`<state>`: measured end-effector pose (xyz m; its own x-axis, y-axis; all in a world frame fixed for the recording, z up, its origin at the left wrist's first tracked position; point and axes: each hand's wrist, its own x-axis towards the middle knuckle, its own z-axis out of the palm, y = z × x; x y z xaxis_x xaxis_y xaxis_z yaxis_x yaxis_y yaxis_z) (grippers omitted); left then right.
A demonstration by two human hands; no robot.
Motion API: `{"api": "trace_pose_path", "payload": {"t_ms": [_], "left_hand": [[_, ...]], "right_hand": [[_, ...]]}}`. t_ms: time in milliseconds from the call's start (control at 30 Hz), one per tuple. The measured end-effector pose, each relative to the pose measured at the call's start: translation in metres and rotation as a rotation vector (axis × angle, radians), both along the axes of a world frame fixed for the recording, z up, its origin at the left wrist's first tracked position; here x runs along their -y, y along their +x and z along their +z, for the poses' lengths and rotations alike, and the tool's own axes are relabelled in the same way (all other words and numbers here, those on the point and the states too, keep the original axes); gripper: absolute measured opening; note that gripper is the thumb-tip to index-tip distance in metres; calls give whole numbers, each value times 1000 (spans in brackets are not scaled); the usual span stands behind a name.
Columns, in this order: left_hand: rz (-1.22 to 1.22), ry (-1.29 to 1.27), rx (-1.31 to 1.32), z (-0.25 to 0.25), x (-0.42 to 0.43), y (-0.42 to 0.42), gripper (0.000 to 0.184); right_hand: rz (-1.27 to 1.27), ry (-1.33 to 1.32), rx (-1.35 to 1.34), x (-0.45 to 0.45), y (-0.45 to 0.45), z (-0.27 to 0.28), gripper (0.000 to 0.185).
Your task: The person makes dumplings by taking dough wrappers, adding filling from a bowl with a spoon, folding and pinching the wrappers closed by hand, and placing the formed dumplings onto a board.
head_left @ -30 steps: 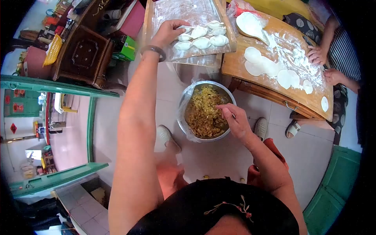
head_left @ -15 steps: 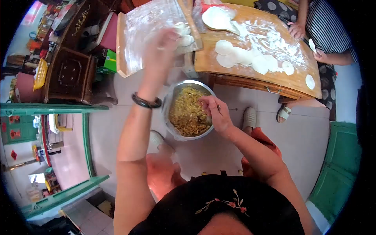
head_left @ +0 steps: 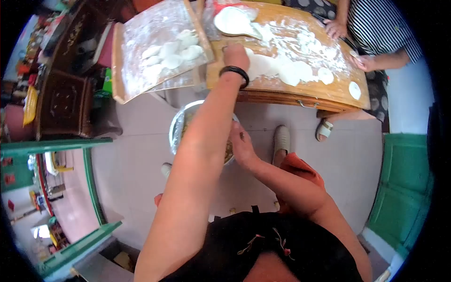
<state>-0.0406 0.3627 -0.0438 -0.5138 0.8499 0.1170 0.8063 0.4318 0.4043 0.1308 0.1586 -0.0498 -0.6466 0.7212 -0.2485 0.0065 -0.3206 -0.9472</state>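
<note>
My left hand (head_left: 236, 57), with a dark bangle on the wrist, reaches over the left part of the wooden table (head_left: 282, 90), at the edge of the flat dough wrappers (head_left: 291, 70). Its fingertips are hidden by the hand itself. My right hand (head_left: 242, 143) is at the right rim of the metal bowl of filling (head_left: 177, 124), its fingers closed round something thin and dark, mostly hidden. My left forearm covers much of the bowl. Several filled dumplings (head_left: 171, 61) lie on the floured board (head_left: 129, 66) at the upper left.
Across the table, another person's hands (head_left: 336, 29) are near a dark stick, one holding a small wrapper (head_left: 357, 58). A white dish (head_left: 235, 21) sits at the table's back left. A dark wooden cabinet (head_left: 66, 101) stands at the left, green doors (head_left: 399, 188) at the right.
My left hand has moved from the dumplings on the board rightward to the wrappers. My right hand has gone from over the filling to the bowl's right rim. The view has shifted right.
</note>
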Motion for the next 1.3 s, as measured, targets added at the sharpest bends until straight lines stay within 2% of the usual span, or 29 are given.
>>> {"api": "trace_pose_path", "payload": {"t_ms": [100,133,167,267,300,367,433,467,533,567,600,633,667,700,767,800,900,967,1000,1100,1200,1300], "left_hand": [[40,-65,244,17,5,-6,28],[41,-136,249,31,11,-7,36],[46,-141,343,22,8,-15,42],[88,-52,403,15,14,-16,38],[31,-50,318,30,22,-9,30],[-83,160,33,10,20,-5,15],[-277,323,-161,26,33,9,9],[-369,402,-260,38,43,18,8],[-434,470,-308,65,63,34,9],[-456,495,-330,79,77,40,10],[-428,482,-298,90,95,43,21],[-390,459,-264,98,118,45,32],[-331,576,-223,105,143,44,33],[-267,644,-156,106,167,39,33],[-137,782,-22,102,221,31,32],[-43,759,37,93,249,27,21],[440,828,1287,72,334,35,21],[569,898,1540,49,374,43,29],[653,873,1598,34,387,43,34],[677,917,1604,29,405,49,37],[587,966,1704,37,400,40,34],[550,1026,1686,45,394,25,31]], "right_hand": [[-3,-72,18,3,0,4,55],[19,-79,74,3,2,18,55],[42,-88,128,2,4,25,55],[86,-51,78,-1,5,11,55],[89,-61,60,1,4,3,55],[55,-16,18,4,2,-9,55],[47,64,80,4,1,-9,54],[-25,206,149,5,0,-7,54],[-156,484,285,9,-3,-3,53],[-153,516,280,9,-4,-6,53],[-136,542,272,5,-6,-15,53],[-68,475,269,3,-7,-19,53],[0,409,270,2,-7,-22,54],[103,256,279,-4,-6,-21,54],[122,181,373,-5,-6,-23,49],[152,215,372,0,-4,-20,43],[187,435,316,1,-11,-16,28],[189,671,238,4,-13,-19,19],[200,763,211,4,-14,-30,16],[241,949,230,6,-17,-44,17],[264,1056,267,-2,-18,-59,19],[211,1071,236,-13,-27,-72,20]]}}
